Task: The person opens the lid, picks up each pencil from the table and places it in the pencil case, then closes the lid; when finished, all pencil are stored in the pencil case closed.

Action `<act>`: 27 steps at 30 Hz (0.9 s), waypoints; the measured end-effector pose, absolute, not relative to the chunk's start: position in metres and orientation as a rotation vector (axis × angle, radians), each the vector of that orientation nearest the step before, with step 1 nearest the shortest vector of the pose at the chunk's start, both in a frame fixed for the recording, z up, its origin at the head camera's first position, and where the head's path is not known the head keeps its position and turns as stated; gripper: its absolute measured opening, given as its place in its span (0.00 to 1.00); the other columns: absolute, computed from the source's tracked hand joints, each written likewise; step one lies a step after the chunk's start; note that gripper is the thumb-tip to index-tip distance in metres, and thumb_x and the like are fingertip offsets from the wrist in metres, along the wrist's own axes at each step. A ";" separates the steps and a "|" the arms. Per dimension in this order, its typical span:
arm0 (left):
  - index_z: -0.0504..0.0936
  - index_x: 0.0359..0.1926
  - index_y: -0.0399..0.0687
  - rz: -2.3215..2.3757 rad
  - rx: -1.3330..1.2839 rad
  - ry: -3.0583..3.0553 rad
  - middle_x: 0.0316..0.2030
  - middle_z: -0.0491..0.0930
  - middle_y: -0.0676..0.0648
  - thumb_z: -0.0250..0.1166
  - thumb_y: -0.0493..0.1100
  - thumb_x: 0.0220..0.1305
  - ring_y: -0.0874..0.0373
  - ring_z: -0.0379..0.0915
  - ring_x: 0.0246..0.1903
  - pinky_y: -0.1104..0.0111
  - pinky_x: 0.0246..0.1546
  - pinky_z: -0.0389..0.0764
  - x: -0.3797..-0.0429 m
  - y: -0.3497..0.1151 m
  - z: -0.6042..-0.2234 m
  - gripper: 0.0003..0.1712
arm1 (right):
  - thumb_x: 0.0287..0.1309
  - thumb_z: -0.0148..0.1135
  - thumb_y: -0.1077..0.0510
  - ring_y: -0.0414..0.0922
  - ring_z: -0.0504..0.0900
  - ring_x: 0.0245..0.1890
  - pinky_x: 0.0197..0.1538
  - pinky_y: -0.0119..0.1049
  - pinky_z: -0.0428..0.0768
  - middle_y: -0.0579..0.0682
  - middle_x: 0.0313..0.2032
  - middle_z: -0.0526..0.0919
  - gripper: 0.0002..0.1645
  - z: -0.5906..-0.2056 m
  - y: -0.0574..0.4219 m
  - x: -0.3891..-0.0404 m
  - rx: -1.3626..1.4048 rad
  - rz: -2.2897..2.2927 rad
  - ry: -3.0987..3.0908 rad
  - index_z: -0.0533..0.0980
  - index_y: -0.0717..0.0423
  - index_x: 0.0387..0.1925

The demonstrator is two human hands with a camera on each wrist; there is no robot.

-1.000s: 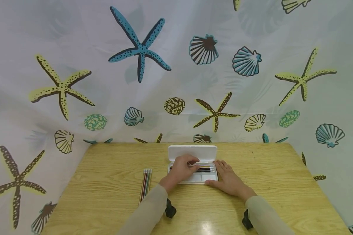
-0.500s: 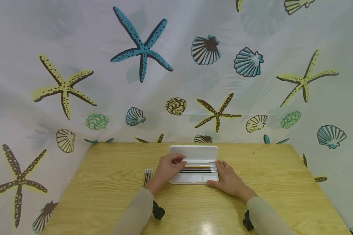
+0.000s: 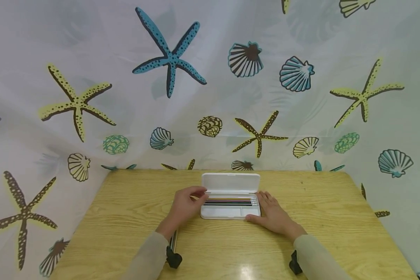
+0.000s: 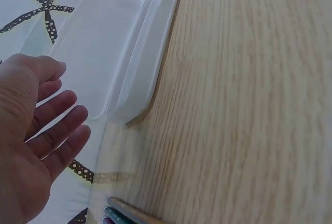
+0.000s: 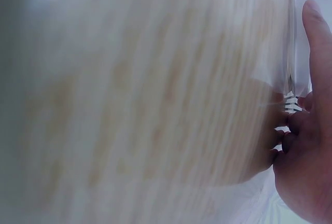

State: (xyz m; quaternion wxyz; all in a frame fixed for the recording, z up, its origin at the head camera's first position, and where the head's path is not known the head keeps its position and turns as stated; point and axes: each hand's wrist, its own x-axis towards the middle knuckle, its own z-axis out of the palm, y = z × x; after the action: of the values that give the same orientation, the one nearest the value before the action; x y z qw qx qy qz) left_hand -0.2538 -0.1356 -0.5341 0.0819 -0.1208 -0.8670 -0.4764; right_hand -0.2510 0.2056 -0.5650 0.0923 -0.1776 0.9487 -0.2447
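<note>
A white pencil case lies on the table with its lid raised at the back. Several pencils lie side by side in its rear compartment, eraser ends to the right. My left hand hovers at the case's left end. In the left wrist view, its fingers are loosely bent and hold nothing. My right hand rests against the right end of the case, thumb along the front corner and fingers stretched along the side. More pencils lie on the table, mostly hidden under my left forearm in the head view.
The wooden table ends at a hanging cloth printed with starfish and shells. Black wrist mounts hang below both sleeves. The case's front part has two shallow compartments without pencils in them.
My left hand has moved left, from over the pencils inside the case to its left end. The forearm now covers most of the loose pencils. My right hand has stayed in place.
</note>
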 end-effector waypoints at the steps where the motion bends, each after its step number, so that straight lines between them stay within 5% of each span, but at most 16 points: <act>1: 0.90 0.52 0.44 -1.419 -0.354 -2.591 0.42 0.91 0.48 0.73 0.44 0.69 0.54 0.87 0.44 0.69 0.41 0.85 -0.253 -0.139 -0.534 0.14 | 0.64 0.61 0.23 0.63 0.44 0.84 0.84 0.61 0.46 0.64 0.83 0.50 0.68 -0.565 0.206 -0.251 -0.527 -0.724 2.819 0.45 0.59 0.85; 27: 0.88 0.57 0.43 -1.388 -0.117 -2.583 0.43 0.90 0.46 0.73 0.43 0.69 0.53 0.86 0.44 0.71 0.44 0.85 -0.216 -0.211 -0.544 0.18 | 0.64 0.61 0.23 0.63 0.43 0.85 0.84 0.61 0.46 0.64 0.83 0.50 0.67 -0.567 0.206 -0.251 -0.530 -0.730 2.831 0.44 0.58 0.85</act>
State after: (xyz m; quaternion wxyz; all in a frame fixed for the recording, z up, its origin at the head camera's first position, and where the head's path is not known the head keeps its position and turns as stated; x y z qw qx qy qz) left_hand -0.2165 -0.2106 -0.5443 0.1035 -0.0395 -0.8755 -0.4703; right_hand -0.2507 0.2056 -0.5669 0.0850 -0.1776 0.9494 -0.2448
